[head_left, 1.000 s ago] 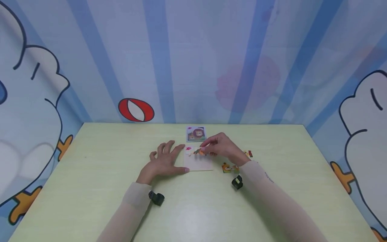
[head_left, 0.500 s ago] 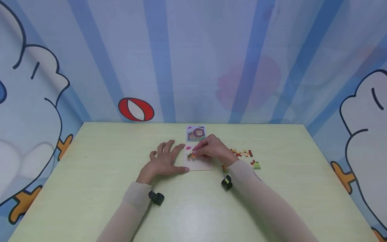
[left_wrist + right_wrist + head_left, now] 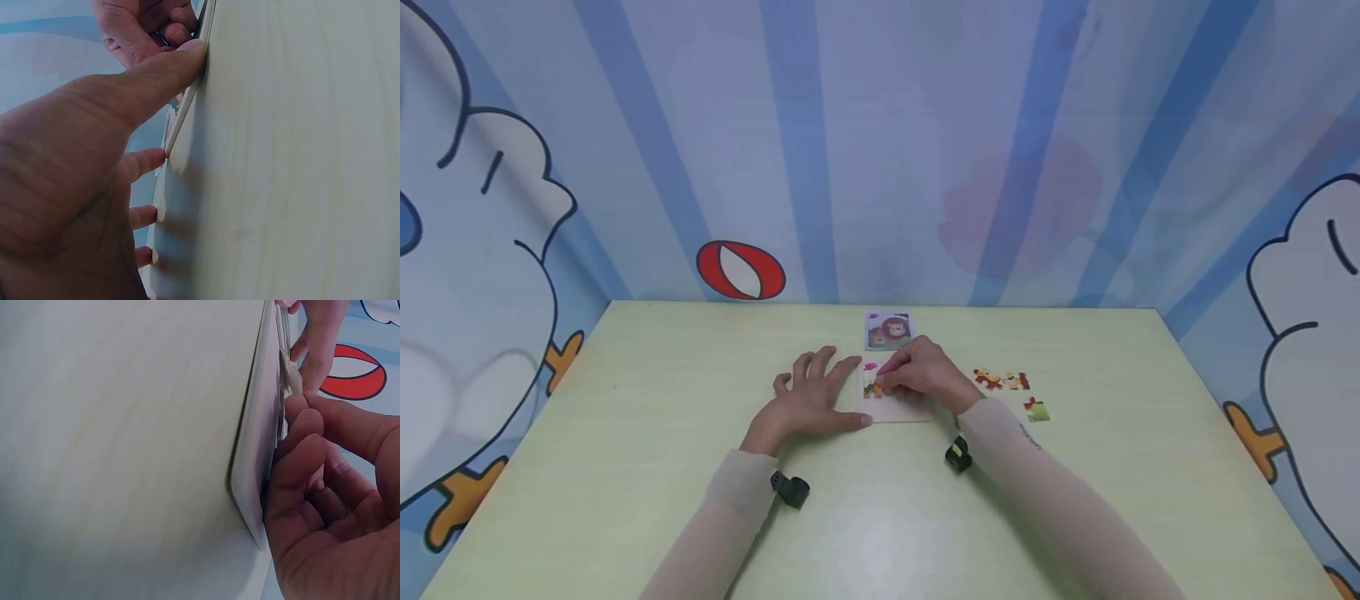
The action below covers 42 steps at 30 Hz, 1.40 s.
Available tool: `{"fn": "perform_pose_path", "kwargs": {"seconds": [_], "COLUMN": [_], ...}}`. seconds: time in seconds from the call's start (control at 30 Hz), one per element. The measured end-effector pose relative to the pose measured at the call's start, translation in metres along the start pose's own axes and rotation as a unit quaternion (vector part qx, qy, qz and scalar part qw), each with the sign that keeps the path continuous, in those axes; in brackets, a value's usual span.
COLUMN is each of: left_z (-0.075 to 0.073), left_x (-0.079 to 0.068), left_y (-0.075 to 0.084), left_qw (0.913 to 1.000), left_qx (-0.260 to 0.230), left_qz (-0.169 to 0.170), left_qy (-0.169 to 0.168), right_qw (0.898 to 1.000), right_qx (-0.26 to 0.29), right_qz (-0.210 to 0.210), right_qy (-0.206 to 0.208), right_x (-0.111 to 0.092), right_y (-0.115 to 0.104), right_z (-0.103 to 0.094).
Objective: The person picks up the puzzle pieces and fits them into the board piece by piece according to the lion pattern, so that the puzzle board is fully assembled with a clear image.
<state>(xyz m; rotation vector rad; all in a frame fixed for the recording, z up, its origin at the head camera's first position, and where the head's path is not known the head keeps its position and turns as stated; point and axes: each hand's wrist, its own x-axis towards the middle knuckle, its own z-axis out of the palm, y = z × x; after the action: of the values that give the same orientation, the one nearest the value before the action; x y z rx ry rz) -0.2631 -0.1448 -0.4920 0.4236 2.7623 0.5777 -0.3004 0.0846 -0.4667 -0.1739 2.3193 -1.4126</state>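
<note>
Puzzle piece point(image 3: 292, 376): pinched between thumb and fingertips of the right hand point(image 3: 928, 373), over the left part of a thin, pale board point(image 3: 895, 411). From the right wrist it looks tilted, one edge lifted off the surface; whether the other edge is seated, cannot tell.

Board lies flat on the bench point(image 3: 880, 517). Pink patch at its far-left corner, orange and green along the left side; near strip bare. The rest is under the right hand.

Left hand point(image 3: 808, 402): fingers spread, nothing in the grip. Thumb against the near-left corner, index tip at the far-left; the other fingertips lie left of the board.

Beyond the board, a lion picture card point(image 3: 888, 332). Right of it, loose pieces point(image 3: 988, 380): two side by side, a third nearer the person. Farther off, a striped blue backdrop point(image 3: 880, 150) rises behind the bench.

Risks, as judged: pressing the piece down while tilted or misturned could jam it against its neighbours or pop one up. A sideways push could skid the board, since only its left side is steadied. The right fingers mask the spot, so misalignment might go unnoticed; a dragging sleeve point(image 3: 1037, 467) might catch loose pieces.
</note>
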Motion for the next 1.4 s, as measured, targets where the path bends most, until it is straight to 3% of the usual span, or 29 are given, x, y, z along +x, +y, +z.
{"fn": "perform_pose_path", "kwargs": {"seconds": [0.73, 1.4], "left_z": [-0.003, -0.002], "left_x": [-0.001, -0.002], "left_y": [0.003, 0.003], "left_qw": [1.0, 1.0], "left_qx": [-0.006, -0.004], "left_qz": [0.0, -0.001], "left_qy": [0.001, 0.0], "right_qw": [0.99, 0.992], "right_qx": [-0.136, -0.121], "right_qz": [0.017, 0.001], "right_qy": [0.039, 0.036], "right_x": [0.003, 0.001], "right_y": [-0.011, -0.009], "right_z": [0.006, 0.006]}}
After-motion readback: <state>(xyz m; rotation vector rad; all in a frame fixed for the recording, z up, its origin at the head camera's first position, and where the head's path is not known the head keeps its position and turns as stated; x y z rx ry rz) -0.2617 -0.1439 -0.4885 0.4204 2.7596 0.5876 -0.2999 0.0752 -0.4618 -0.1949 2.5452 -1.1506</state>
